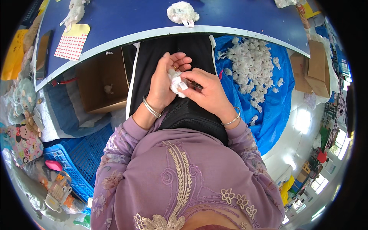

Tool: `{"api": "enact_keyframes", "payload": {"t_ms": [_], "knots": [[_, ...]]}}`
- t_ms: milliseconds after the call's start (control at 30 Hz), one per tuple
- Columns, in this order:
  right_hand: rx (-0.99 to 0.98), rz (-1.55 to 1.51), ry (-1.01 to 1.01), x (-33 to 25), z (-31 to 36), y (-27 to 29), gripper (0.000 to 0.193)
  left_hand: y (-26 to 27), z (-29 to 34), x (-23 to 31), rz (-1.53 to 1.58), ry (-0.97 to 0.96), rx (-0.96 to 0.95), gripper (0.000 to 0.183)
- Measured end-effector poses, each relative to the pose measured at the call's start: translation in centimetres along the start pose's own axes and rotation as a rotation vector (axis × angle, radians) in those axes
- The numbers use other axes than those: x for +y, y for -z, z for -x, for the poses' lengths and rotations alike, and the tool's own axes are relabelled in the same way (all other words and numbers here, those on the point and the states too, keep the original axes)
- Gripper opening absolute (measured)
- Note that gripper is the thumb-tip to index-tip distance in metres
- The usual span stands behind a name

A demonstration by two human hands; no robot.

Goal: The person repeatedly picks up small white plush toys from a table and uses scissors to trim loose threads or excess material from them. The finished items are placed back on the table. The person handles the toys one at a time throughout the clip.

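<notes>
Right fingers pinch, left fingers loosely cradle, a small white plush.

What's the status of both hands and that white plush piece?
Left hand cradling white plush piece. Right hand at its white tag, dark tool in grip. Nothing visibly blocking either hand.

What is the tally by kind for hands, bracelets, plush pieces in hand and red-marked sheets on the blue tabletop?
Left hand and right hand: 2
Left bracelet and right bracelet: 2
White plush in hand: 1
Red-marked sheet on the blue tabletop: 1
Total: 6
</notes>
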State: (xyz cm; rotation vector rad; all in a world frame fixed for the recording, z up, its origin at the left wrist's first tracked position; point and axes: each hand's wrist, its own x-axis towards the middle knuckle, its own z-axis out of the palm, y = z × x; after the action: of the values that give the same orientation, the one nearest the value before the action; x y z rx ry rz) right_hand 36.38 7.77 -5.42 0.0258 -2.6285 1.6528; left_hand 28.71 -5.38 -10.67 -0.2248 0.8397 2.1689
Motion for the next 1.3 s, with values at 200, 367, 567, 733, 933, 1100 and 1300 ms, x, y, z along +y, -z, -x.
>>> {"api": "enact_keyframes", "payload": {"t_ms": [200, 367, 567, 733, 933, 1100, 1300], "knots": [[0.236, -0.155, -0.225, 0.9, 0.3, 0.2, 0.013, 0.0, 1.5, 0.2, -0.231, 0.196, -0.197, 0.044], [0.305, -0.357, -0.321, 2.8, 0.3, 0.6, 0.015, 0.5, 1.4, 0.8, -0.440, 0.112, -0.316, 0.041], [0.246, -0.720, -0.513, 3.5, 0.5, 1.3, 0.017, 0.1, 1.3, 0.2, -0.576, -0.011, -0.317, 0.038], [0.547, 0.139, -0.375, 3.5, 1.0, 5.1, 0.019, -0.4, 1.8, 1.3, -0.595, -0.125, -0.277, 0.040], [0.712, 0.143, -0.331, 2.5, 2.1, 11.5, 0.020, -3.4, 0.0, 8.3, -0.973, -0.754, -0.182, 0.025], [0.466, 0.050, -0.284, 0.7, -0.2, 7.4, 0.017, -6.9, -4.5, 11.0, -1.630, -1.201, -0.124, 0.044], [0.201, -0.071, -0.348, 2.6, -0.3, 4.7, 0.016, -5.2, -2.4, 9.9, -1.341, -0.680, -0.479, 0.020]]}}
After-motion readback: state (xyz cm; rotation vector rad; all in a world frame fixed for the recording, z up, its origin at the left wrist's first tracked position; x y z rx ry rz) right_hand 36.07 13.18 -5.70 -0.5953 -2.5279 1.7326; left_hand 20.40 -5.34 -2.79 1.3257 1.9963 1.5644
